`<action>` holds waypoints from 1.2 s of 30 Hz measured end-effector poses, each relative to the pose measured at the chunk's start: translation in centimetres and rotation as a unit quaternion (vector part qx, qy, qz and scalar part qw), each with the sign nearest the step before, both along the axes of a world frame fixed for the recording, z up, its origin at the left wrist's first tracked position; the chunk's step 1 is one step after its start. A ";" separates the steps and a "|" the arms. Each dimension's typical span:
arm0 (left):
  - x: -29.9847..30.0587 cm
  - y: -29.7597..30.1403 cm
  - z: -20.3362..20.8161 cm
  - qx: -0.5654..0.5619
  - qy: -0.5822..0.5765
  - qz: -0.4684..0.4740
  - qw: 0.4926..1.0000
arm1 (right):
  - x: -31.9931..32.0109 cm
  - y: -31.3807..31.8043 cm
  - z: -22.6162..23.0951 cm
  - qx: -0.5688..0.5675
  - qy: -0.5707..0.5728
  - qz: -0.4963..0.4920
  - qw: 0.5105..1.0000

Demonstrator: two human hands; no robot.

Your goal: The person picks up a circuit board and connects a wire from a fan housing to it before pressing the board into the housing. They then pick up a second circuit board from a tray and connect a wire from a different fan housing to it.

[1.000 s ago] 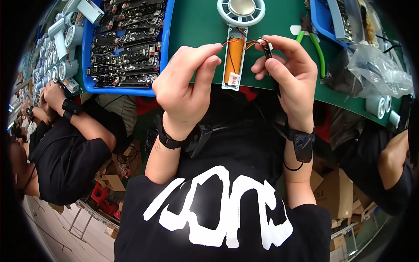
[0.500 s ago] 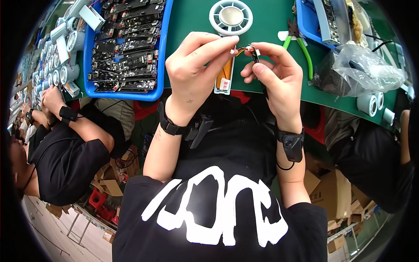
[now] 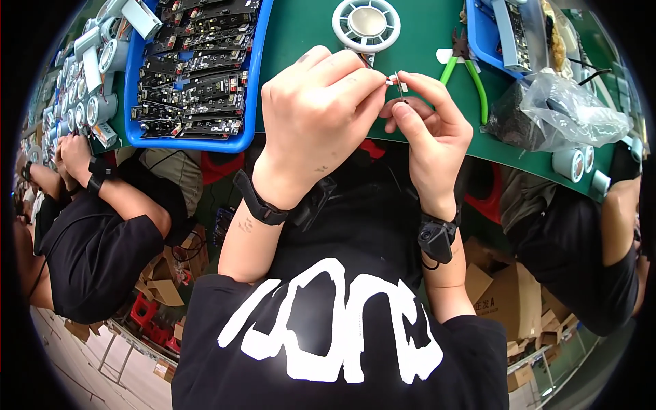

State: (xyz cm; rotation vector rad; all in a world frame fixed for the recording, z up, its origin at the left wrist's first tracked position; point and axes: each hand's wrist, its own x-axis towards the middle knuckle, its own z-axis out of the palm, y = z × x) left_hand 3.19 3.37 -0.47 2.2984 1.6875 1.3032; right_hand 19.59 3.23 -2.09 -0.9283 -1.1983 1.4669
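My left hand [image 3: 318, 113] is closed in a pinch on a small white wire connector [image 3: 391, 80], which is up against the circuit board in the other hand. Held edge-on between thumb and fingers of my right hand [image 3: 434, 130] is that small black circuit board [image 3: 401, 90]; whether the connector is seated in it I cannot tell. Just beyond my hands lies a pale round fan head [image 3: 367, 26] with spokes and a metallic centre disc. Its handle is mostly hidden behind my left hand.
A blue tray [image 3: 251, 102] full of circuit boards stands left. Green-handled cutters [image 3: 480, 89] lie right, beside another blue tray [image 3: 478, 48] and a clear plastic bag [image 3: 581, 113]. Several pale fan housings [image 3: 102, 109] are piled far left. A co-worker [image 3: 102, 232] sits at left, another person [image 3: 574, 253] at right.
My left hand has moved right, bringing the connector from a small gap away up against the board. It now covers the fan handle and orange part seen before.
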 end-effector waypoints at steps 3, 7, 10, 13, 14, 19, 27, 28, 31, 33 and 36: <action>0.4 -0.3 0.3 -0.001 0.026 0.020 0.999 | -0.1 -0.3 0.2 0.005 -0.012 -0.014 1.000; 0.6 -0.6 0.4 -0.007 0.046 0.045 0.998 | -0.4 -0.7 0.2 -0.025 0.015 -0.024 0.999; 0.6 -0.5 0.5 -0.013 0.056 0.056 0.997 | -0.4 -0.6 0.3 -0.028 0.008 -0.014 0.999; 0.5 -0.5 0.7 -0.020 0.069 0.062 0.996 | -0.4 -0.5 0.4 -0.029 -0.004 -0.012 0.999; 0.5 -0.6 0.8 -0.031 0.072 0.057 0.995 | -0.4 -0.5 0.4 -0.027 -0.012 -0.016 0.999; 0.5 -0.8 1.0 -0.056 0.082 0.050 0.994 | -0.7 -0.6 0.5 -0.018 -0.038 -0.028 0.999; 0.7 -1.1 1.1 -0.060 0.085 0.048 0.993 | -0.7 -0.7 0.4 0.011 -0.055 -0.035 0.998; 0.7 -1.1 1.2 -0.060 0.088 0.048 0.993 | -0.7 -0.7 0.4 0.011 -0.055 -0.035 0.998; 0.7 -0.7 0.4 -0.020 0.085 0.049 0.995 | -0.6 -0.6 0.5 0.004 -0.046 -0.030 0.998; 0.7 -0.6 0.3 0.000 0.084 0.050 0.995 | -0.5 -0.5 0.5 -0.010 -0.042 -0.026 0.999; 0.7 -0.7 0.5 -0.018 0.087 0.047 0.995 | -0.4 -0.5 0.5 -0.039 -0.034 -0.020 0.998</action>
